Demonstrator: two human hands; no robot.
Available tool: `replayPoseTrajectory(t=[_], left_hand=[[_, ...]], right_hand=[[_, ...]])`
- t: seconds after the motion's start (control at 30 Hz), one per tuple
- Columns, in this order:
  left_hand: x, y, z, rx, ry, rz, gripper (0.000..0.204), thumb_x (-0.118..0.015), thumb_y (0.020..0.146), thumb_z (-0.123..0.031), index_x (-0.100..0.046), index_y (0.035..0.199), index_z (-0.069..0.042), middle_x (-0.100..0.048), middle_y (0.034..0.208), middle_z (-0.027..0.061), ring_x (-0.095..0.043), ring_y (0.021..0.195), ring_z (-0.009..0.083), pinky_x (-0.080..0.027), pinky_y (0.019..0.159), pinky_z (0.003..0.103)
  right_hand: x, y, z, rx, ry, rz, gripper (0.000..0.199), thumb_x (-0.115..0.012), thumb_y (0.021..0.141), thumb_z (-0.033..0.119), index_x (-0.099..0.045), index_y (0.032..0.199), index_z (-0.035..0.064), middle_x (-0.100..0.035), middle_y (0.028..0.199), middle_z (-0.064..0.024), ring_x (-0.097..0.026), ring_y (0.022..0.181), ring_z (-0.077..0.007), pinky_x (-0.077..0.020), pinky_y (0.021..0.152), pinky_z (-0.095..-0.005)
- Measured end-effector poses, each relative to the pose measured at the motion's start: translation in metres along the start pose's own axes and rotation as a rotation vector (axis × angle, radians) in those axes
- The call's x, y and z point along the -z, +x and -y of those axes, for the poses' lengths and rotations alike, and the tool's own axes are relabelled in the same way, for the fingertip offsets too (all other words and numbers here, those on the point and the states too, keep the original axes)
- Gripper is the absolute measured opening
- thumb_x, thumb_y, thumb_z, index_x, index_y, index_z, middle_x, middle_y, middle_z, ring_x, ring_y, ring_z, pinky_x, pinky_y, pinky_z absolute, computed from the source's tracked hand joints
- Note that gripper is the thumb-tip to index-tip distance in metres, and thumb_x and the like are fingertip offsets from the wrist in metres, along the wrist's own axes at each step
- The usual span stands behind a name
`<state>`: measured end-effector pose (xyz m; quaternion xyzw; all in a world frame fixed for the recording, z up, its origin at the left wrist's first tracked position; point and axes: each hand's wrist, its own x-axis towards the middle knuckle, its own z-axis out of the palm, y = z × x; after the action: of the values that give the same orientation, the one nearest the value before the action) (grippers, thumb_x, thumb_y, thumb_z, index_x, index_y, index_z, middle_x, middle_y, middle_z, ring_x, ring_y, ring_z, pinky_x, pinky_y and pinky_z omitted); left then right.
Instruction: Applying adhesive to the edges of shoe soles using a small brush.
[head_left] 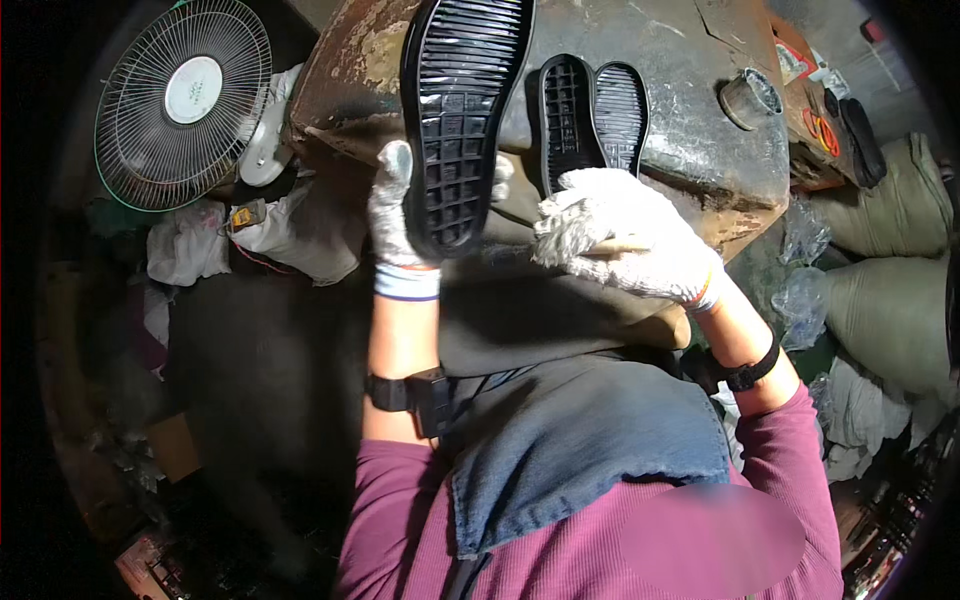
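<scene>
My left hand, in a white knit glove, grips a black shoe sole by its sides near the heel. The sole is held up with its ribbed and gridded face in view. My right hand, gloved alike, is closed round a pale wooden stick with a frayed whitish tuft, which looks like a brush. Two more black soles, one gridded and one ribbed, lie side by side on the worn table, just beyond my right hand.
A round metal can stands on the table's right part. A fan is at the far left, above white bags. Stuffed sacks crowd the right side. Dark soles and orange-handled scissors lie on a side surface.
</scene>
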<state>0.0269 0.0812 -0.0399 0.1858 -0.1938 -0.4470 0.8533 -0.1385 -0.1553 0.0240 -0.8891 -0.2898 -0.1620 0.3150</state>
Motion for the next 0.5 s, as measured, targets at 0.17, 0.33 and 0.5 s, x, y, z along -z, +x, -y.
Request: replayPoseTrajectory(t=[0.17,0.33,0.5], left_hand=[[-0.005,0.003,-0.013,-0.019,0.141,-0.068,0.077,-0.066,0.102,-0.045,-0.045,0.15,0.012,-0.062,0.135,0.0356,-0.07,0.118,0.0416,-0.059,0.103,0.049],[0.004,-0.01,-0.003,-0.339,1.288,-0.455,0.028,-0.064,0.099,-0.009,-0.066,0.124,0.004,-0.07,0.107,0.0173,-0.073,0.1,0.0277,-0.061,0.089,0.037],[-0.041,-0.033,0.025,-0.594,1.637,-0.314,0.025,-0.075,0.094,-0.017,-0.073,0.115,-0.003,-0.071,0.117,0.0128,-0.066,0.113,0.0244,-0.054,0.099,0.037]], right_hand=[[-0.007,0.002,0.014,-0.449,0.576,-0.236,0.021,-0.077,0.093,0.012,-0.078,0.112,0.0055,-0.077,0.107,-0.0047,-0.071,0.099,-0.0143,-0.0571,0.086,-0.0279],[-0.037,0.034,0.028,-0.653,0.55,-0.204,0.027,-0.078,0.092,0.022,-0.078,0.113,0.0064,-0.078,0.102,-0.0093,-0.074,0.092,-0.022,-0.0571,0.085,-0.0341],[-0.033,0.035,0.021,-0.746,0.437,-0.282,0.027,-0.073,0.096,0.013,-0.076,0.121,0.0024,-0.078,0.114,-0.0087,-0.072,0.103,-0.0163,-0.0561,0.095,-0.0322]])
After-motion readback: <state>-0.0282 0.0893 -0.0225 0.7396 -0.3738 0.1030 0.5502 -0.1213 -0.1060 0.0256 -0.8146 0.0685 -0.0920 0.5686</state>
